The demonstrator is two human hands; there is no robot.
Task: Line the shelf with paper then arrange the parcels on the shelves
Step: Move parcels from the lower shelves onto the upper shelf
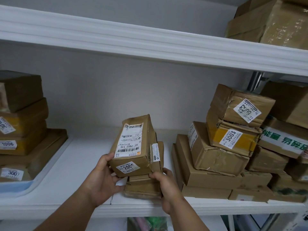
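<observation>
A brown cardboard parcel (135, 145) with white labels, one reading 2005, is tilted on top of a flatter brown parcel (143, 187) in the middle of the white shelf (80, 165). My left hand (101, 177) grips its left front corner. My right hand (165, 185) holds its lower right corner and touches the parcel beneath. White paper covers the shelf surface here.
A stack of brown parcels (21, 125) stands at the left on a raised sheet with a blue edge. A jumbled pile of parcels (233, 144) fills the right side. The upper shelf (150, 42) carries a taped box (273, 22) at the right.
</observation>
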